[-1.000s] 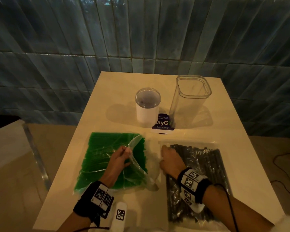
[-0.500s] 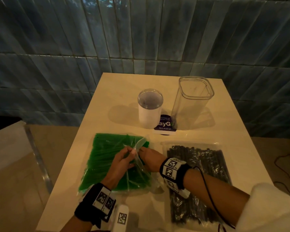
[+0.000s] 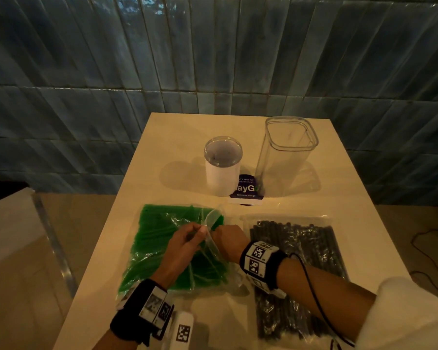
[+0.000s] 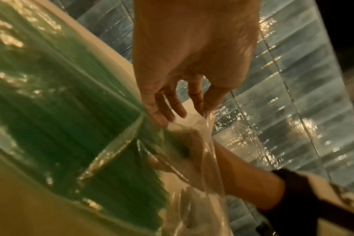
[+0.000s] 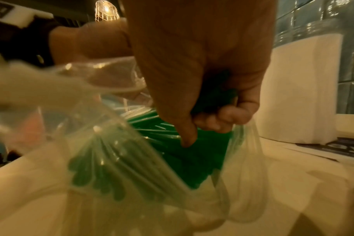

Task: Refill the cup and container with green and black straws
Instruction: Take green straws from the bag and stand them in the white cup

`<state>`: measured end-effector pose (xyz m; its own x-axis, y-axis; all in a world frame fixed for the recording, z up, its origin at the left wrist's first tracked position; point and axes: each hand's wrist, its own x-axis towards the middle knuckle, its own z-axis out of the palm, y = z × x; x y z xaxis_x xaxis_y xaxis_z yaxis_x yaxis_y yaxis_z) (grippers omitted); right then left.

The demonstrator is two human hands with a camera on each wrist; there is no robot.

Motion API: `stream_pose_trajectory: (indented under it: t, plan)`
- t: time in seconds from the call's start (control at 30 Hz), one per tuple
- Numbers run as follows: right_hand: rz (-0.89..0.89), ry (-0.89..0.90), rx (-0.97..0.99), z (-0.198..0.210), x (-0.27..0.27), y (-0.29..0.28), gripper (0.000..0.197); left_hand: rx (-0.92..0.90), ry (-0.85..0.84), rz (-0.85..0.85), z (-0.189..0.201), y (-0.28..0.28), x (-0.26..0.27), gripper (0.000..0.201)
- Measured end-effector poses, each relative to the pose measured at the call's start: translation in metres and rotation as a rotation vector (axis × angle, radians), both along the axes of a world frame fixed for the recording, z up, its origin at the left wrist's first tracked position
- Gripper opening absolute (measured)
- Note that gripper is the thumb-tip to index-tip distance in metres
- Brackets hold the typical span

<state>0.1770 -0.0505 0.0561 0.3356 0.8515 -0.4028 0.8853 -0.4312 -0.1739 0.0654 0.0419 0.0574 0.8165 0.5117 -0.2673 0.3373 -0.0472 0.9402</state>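
A clear bag of green straws (image 3: 159, 248) lies on the table's near left. My left hand (image 3: 190, 236) pinches its open plastic flap (image 4: 192, 132) and lifts it. My right hand (image 3: 225, 236) reaches inside the bag's mouth, and its fingers (image 5: 222, 118) curl round a bunch of green straws (image 5: 202, 151). A bag of black straws (image 3: 304, 261) lies at the near right under my right forearm. Farther back stand a white cup (image 3: 222, 170) and a tall clear container (image 3: 286, 157), both upright.
A purple printed card (image 3: 247, 195) lies between the cup and the container. The pale table (image 3: 364, 223) ends at a blue tiled wall (image 3: 213, 59). A dark cable (image 3: 435, 248) trails on the floor at right. A transparent chair back (image 3: 51, 236) stands at left.
My right hand left the black straw bag, crossed to the left and went into the green bag's opening. My left hand kept the flap lifted.
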Motion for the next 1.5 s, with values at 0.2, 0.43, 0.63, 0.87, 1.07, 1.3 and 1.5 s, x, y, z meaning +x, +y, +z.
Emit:
stream_pose_trajectory:
  t: [0.2, 0.43, 0.63, 0.87, 1.07, 1.3, 1.5]
  plan:
    - [0.008, -0.145, 0.0, 0.01, 0.015, -0.014, 0.021, 0.224, 0.099, -0.083, -0.015, 0.005, 0.003, 0.027]
    - [-0.07, -0.216, -0.096, 0.03, 0.053, -0.059, 0.021, 0.332, 0.212, -0.178, -0.038, 0.004, 0.003, 0.032]
    - [-0.171, -0.336, -0.274, 0.083, 0.083, -0.096, 0.03, 0.624, 0.238, -0.35, -0.063, -0.001, -0.003, 0.061]
    - [-0.242, -0.51, -0.268, 0.156, 0.091, -0.092, 0.023, 0.802, 0.086, -0.104, -0.028, -0.014, 0.015, 0.103]
    - [-0.014, -0.449, -0.125, 0.168, 0.049, -0.06, 0.023, 1.084, -0.049, -0.106, 0.016, -0.011, 0.064, 0.05]
    - [-0.133, 0.075, 0.571, 0.179, 0.035, -0.048, 0.047, 0.744, -0.307, 0.014, 0.017, -0.001, 0.066, 0.023]
    - [-0.345, 0.416, 1.503, 0.162, 0.023, -0.02, 0.028, 0.528, -0.405, 0.145, 0.033, -0.013, 0.086, 0.055]
